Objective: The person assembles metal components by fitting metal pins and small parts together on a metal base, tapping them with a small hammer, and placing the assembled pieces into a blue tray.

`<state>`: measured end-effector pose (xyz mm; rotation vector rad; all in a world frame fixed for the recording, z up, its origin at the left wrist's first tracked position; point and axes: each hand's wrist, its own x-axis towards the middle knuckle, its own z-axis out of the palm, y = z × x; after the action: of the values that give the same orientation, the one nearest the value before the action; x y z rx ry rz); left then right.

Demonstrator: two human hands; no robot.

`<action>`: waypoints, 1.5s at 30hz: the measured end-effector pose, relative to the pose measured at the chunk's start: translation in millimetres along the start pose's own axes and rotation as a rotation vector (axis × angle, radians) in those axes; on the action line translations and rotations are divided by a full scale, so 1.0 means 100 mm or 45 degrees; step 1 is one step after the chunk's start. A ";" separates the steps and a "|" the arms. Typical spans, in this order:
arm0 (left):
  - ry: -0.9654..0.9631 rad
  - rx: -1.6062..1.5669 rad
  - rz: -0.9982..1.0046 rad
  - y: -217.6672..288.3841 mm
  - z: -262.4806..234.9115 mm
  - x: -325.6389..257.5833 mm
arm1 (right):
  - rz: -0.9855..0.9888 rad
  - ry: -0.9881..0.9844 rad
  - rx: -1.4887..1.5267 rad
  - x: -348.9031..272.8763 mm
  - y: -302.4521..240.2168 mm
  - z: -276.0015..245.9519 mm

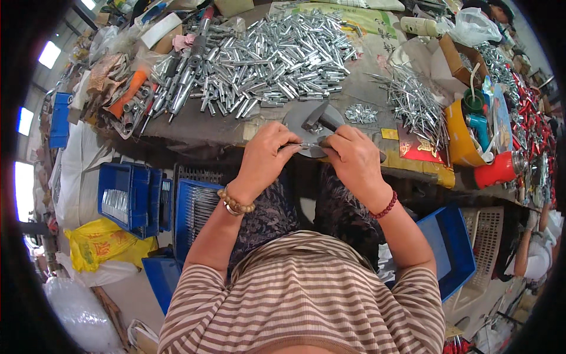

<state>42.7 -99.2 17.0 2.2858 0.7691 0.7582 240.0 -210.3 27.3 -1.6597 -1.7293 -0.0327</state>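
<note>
My left hand [265, 150] is closed in a pinch on a small silver metal rod [304, 145] at the near edge of a round grey metal disc [290, 121]. My right hand [354, 156] is closed across the handle of a hammer [314, 117]. The hammer's dark head is over the disc, and the handle's end shows past my palm. My right thumb and forefinger come together by the rod's other end; whether they touch it is hard to tell. A few small metal bits lie under the hammer head, partly hidden.
Beyond my hands spreads a big heap of silver metal tubes [283, 56]. To the right are small metal pieces [361, 114], a pile of thin rods [415, 100], a yellow container [463, 138] and a red flask [496, 170]. Blue bins [121, 194] stand below the bench.
</note>
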 end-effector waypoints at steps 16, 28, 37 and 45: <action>-0.044 -0.252 -0.132 -0.01 0.02 0.03 | -0.122 -0.054 -0.095 0.02 0.05 0.04; -0.054 -0.250 -0.133 0.01 -0.01 0.00 | -0.126 0.064 -0.152 -0.05 0.07 0.04; -0.036 -0.278 -0.084 0.03 0.05 0.07 | 0.379 0.108 -0.335 0.00 0.99 -0.47; -0.012 -0.175 -0.025 -0.01 0.01 -0.01 | 0.311 -0.137 -0.412 0.02 1.19 -0.28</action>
<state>42.4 -99.8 15.7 2.1544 0.7117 0.7666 357.6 -202.8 -4.6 -2.1363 -1.6513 -0.1157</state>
